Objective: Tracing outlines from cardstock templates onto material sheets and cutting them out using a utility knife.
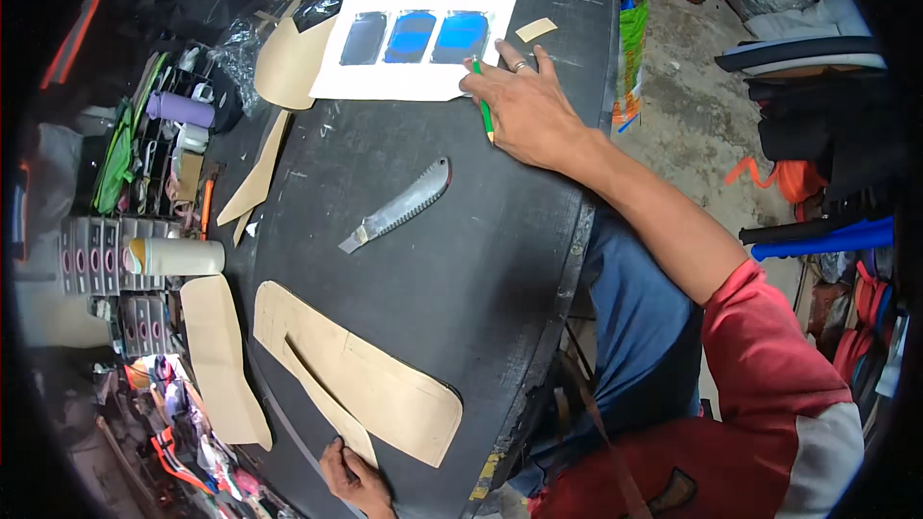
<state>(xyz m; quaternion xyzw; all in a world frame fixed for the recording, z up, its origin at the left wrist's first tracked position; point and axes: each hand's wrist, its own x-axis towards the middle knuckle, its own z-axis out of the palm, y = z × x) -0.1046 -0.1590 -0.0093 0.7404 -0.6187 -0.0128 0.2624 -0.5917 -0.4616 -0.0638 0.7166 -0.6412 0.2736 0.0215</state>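
Note:
My right hand (pixel 538 111) holds a green pencil (pixel 485 115) between thumb and fingers. A ring is on one finger, and the fingertips rest at the edge of a white sheet (pixel 394 85) with three blue and dark printed shapes. Near the lower edge, my left hand (pixel 356 482) grips the end of a narrow tan cardboard piece (pixel 332 408). That piece partly overlaps a larger rounded tan cardboard pattern (pixel 385 375) lying flat. A grey utility knife (pixel 404 202) lies between my hands on the black table (pixel 490 259).
Another tan pattern (pixel 216 356) lies at the table's left edge. More cut pieces (pixel 293 62) are beside the sheet, with a small tan scrap (pixel 536 30) to its right. Beyond the left edge stand a cream bottle (pixel 178 257), a purple bottle (pixel 183 110) and clear drawers (pixel 91 255).

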